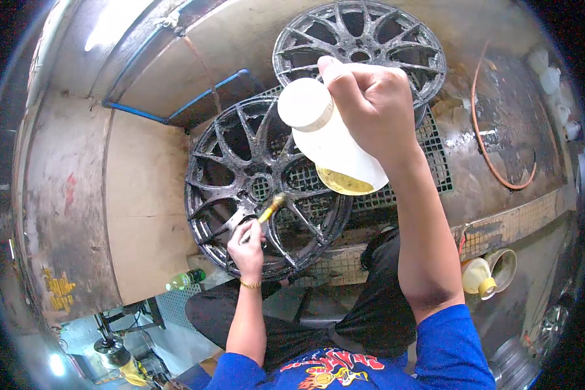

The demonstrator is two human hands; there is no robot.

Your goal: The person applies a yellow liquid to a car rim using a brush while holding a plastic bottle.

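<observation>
My left hand (246, 247) grips a paintbrush with a yellow handle (269, 212), its dark bristles over the near alloy wheel (243, 181). The wheel leans at a tilt, multi-spoked, and its dark surface looks wet and mottled. In my right hand (378, 105) is a white plastic jug (332, 146), held up over the wheel's right part. The jug lies tipped, with its round white cap at upper left. Its cut-open lower side shows yellowish liquid or residue inside. Behind it rests a second, similar alloy wheel (385, 51), partly hidden by the hand.
Black plastic grating (434, 151) lies under the wheels. An orange hose (477, 122) curves across the wet surface at right. A yellow-capped container (477, 279) stands at lower right, a green bottle (187, 280) at lower left. Blue pipe (136, 111) runs along the left wall.
</observation>
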